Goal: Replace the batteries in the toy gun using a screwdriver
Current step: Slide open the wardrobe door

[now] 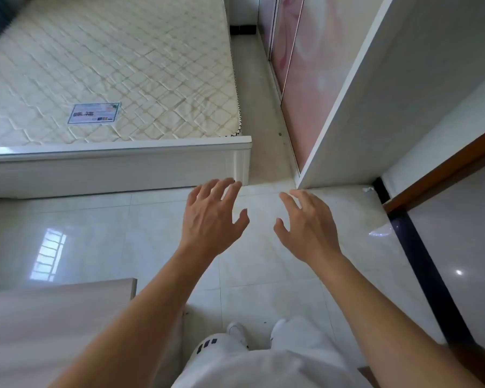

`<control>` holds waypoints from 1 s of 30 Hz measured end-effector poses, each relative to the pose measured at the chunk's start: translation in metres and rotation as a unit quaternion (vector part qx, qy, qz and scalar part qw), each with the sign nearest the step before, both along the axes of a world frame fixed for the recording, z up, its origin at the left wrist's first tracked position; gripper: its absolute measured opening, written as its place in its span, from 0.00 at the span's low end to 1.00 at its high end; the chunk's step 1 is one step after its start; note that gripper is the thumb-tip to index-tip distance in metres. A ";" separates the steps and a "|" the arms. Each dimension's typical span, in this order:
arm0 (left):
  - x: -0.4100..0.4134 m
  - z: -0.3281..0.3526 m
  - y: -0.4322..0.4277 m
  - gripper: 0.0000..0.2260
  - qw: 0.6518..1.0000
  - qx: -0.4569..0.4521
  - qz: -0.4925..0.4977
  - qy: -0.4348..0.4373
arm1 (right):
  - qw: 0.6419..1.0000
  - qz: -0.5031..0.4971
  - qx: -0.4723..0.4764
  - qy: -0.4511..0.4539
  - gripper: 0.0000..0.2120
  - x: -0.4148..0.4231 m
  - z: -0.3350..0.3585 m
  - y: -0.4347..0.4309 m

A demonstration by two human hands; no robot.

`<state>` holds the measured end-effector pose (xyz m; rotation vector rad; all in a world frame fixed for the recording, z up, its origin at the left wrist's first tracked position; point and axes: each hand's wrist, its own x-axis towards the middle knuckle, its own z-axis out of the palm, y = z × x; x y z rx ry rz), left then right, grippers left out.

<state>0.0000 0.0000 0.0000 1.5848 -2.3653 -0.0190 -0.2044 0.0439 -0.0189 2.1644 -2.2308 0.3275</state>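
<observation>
Spreading across the lower half of the view, the glossy white tiled floor lies under a standing person. Beyond it is a cream quilted mattress in a white wooden bed frame. To the right stand a wardrobe with pink patterned sliding doors and a plain white cabinet side panel. A pale wood-grain table fills the lower left corner, and what shows of its top is bare. A small blue-edged printed label lies on the mattress.

Both arms reach forward over the floor. The left grip and the right grip are bare hands held palm down, near each other but apart, with the fingers spread wide and holding nothing.

The toy gun, the screwdriver and the batteries do not appear anywhere in view, so I cannot tell where they are. The task looks not yet begun, and the first need is to find them.

As a judgement only, a toy gun is likely light, hollow, stiff plastic that may crack if squeezed hard. It would be best held around the body or handle with one grip, battery cover facing up. The other grip would turn the screwdriver by its handle. The small screw and the smooth, round batteries may roll away, so they want a flat spot on the table.
</observation>
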 end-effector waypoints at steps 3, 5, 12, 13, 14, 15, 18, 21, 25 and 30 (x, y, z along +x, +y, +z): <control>-0.001 0.001 -0.010 0.24 1.000 0.002 -0.003 0.005 | 1.000 -0.008 -0.007 -0.007 0.23 -0.002 0.004 -0.011; -0.003 -0.001 -0.018 0.24 1.000 0.001 -0.003 -0.003 | 1.000 -0.010 -0.006 0.000 0.23 -0.004 0.004 -0.020; -0.026 -0.009 -0.058 0.24 1.000 0.008 -0.005 -0.012 | 1.000 -0.008 -0.008 -0.004 0.23 -0.025 -0.003 -0.063; -0.031 -0.010 -0.067 0.24 1.000 0.009 -0.005 -0.014 | 1.000 -0.007 -0.007 -0.008 0.23 -0.030 -0.005 -0.073; -0.037 -0.010 -0.076 0.24 1.000 0.009 -0.006 -0.015 | 1.000 -0.005 -0.007 -0.010 0.23 -0.035 -0.007 -0.083; -0.044 -0.011 -0.087 0.24 1.000 0.012 -0.007 -0.019 | 1.000 -0.003 -0.006 -0.010 0.23 -0.041 -0.008 -0.093; -0.067 -0.011 -0.125 0.23 0.999 0.020 -0.003 -0.025 | 1.000 -0.002 -0.006 -0.009 0.22 -0.064 -0.010 -0.129; -0.094 -0.009 -0.164 0.23 0.999 0.024 -0.001 -0.024 | 1.000 0.000 -0.007 -0.011 0.22 -0.092 -0.008 -0.166; -0.137 -0.003 -0.216 0.24 0.999 0.025 0.011 -0.018 | 1.000 0.015 -0.007 -0.015 0.22 -0.133 -0.004 -0.217; -0.175 0.002 -0.262 0.23 0.999 0.028 0.019 -0.013 | 0.999 0.029 -0.002 -0.026 0.23 -0.167 -0.005 -0.265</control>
